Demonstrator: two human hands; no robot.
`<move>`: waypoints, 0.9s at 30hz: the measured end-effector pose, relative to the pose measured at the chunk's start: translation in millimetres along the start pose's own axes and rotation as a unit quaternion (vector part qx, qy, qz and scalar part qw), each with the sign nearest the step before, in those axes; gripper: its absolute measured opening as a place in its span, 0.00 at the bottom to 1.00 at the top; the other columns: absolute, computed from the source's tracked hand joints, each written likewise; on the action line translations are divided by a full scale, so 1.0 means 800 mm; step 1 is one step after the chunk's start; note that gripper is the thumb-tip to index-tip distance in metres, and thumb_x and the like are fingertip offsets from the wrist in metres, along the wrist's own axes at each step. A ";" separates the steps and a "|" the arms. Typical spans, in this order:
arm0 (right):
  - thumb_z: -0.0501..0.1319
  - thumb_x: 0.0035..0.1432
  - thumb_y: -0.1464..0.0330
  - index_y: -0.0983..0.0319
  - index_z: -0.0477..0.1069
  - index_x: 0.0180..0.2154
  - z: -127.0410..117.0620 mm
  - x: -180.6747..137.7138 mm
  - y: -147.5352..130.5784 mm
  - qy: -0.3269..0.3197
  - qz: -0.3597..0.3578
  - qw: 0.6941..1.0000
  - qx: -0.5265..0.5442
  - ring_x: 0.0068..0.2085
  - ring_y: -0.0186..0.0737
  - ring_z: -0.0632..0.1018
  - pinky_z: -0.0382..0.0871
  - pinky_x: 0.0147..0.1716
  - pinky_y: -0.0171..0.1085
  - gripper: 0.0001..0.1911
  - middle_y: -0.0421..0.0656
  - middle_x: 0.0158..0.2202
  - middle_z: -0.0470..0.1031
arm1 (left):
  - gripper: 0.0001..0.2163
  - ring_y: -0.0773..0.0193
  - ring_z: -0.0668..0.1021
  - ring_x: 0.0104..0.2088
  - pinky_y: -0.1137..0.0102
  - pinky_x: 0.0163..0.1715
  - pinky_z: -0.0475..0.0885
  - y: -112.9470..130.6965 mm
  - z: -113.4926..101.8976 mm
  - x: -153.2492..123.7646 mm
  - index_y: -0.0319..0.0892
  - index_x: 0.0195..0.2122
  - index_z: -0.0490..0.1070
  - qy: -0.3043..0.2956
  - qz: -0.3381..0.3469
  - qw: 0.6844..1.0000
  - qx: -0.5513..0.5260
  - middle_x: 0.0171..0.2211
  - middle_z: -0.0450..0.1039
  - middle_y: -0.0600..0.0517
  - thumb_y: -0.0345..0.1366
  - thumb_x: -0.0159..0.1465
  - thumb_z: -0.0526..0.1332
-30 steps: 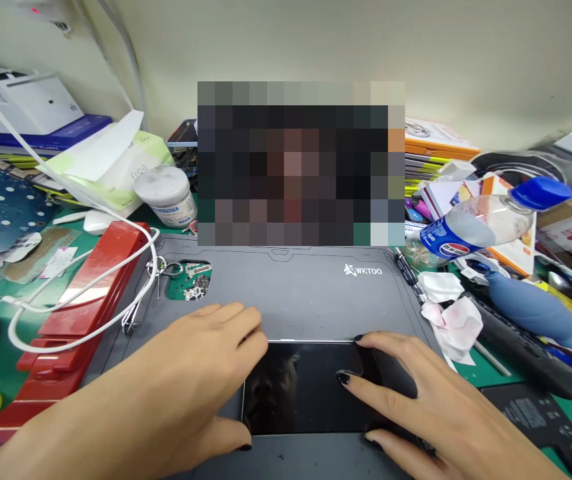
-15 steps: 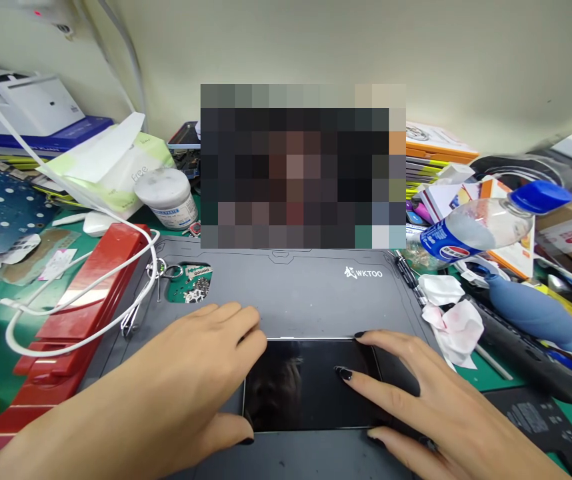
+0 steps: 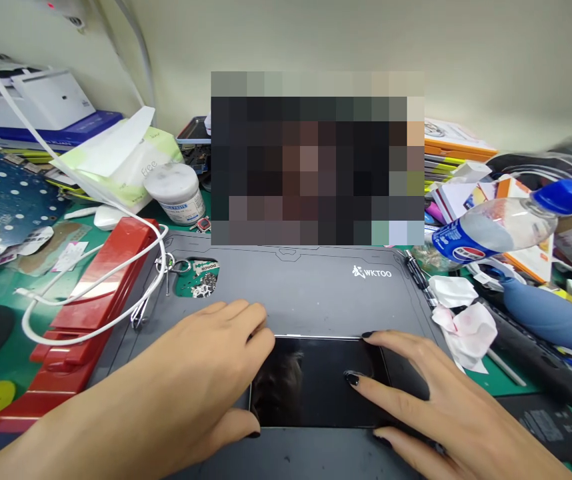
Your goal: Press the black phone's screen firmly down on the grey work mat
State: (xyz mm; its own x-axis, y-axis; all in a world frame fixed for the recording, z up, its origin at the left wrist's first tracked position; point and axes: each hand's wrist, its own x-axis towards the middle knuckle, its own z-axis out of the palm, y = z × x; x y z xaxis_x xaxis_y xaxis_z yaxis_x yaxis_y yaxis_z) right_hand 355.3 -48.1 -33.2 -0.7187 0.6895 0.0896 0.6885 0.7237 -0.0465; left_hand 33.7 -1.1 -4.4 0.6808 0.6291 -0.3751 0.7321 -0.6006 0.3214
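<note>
A smartphone [image 3: 316, 390] lies flat on the grey work mat [image 3: 311, 293], its dark screen up and showing a reflection. My left hand [image 3: 216, 367] is closed around its left end, the thumb at the near corner and curled fingers at the far one. My right hand [image 3: 431, 400] spans the right end. One finger meets the far edge, the thumb is at the near edge, and another fingertip rests on the glass. Part of the phone's right end is hidden beneath that hand.
To the left are a red clamp-like tool [image 3: 101, 287], a looped white cable [image 3: 31, 327] and a paste jar [image 3: 176, 193]. Small metal parts [image 3: 206, 283] sit in a mat cutout. At right are a bottle [image 3: 496, 227], crumpled tissues [image 3: 471, 333] and a blue air blower [image 3: 546, 310].
The whole view has shifted slightly, so things appear a little farther right. Both hands keep the same hold on the smartphone.
</note>
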 end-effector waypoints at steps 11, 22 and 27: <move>0.61 0.66 0.61 0.45 0.74 0.59 0.002 0.000 0.000 0.011 0.001 1.000 0.013 0.61 0.51 0.74 0.82 0.46 0.47 0.20 0.47 0.66 0.63 | 0.16 0.45 0.77 0.42 0.47 0.43 0.78 0.001 0.006 0.000 0.42 0.43 0.76 0.040 0.014 0.998 0.038 0.41 0.72 0.47 0.45 0.60 0.73; 0.61 0.66 0.63 0.46 0.73 0.59 -0.004 0.005 0.000 0.003 0.000 1.000 0.026 0.60 0.50 0.74 0.82 0.46 0.47 0.21 0.48 0.65 0.64 | 0.15 0.46 0.77 0.40 0.50 0.40 0.77 0.001 -0.002 0.004 0.43 0.40 0.75 -0.001 -0.005 1.000 0.008 0.39 0.71 0.49 0.43 0.58 0.75; 0.61 0.66 0.62 0.44 0.73 0.60 -0.002 0.001 -0.001 0.005 0.006 1.000 0.017 0.61 0.50 0.74 0.82 0.48 0.47 0.21 0.46 0.66 0.64 | 0.16 0.45 0.77 0.43 0.47 0.44 0.77 -0.001 0.002 0.002 0.43 0.43 0.76 -0.005 -0.004 1.000 0.000 0.42 0.72 0.47 0.45 0.59 0.74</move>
State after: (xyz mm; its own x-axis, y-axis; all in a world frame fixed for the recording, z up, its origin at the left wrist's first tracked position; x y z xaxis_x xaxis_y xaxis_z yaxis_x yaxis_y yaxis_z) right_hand 354.5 -48.4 -31.7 -0.7098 0.6975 0.0985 0.6928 0.7165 -0.0818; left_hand 34.1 -0.3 -7.0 0.6741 0.6290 -0.3872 0.7380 -0.5955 0.3176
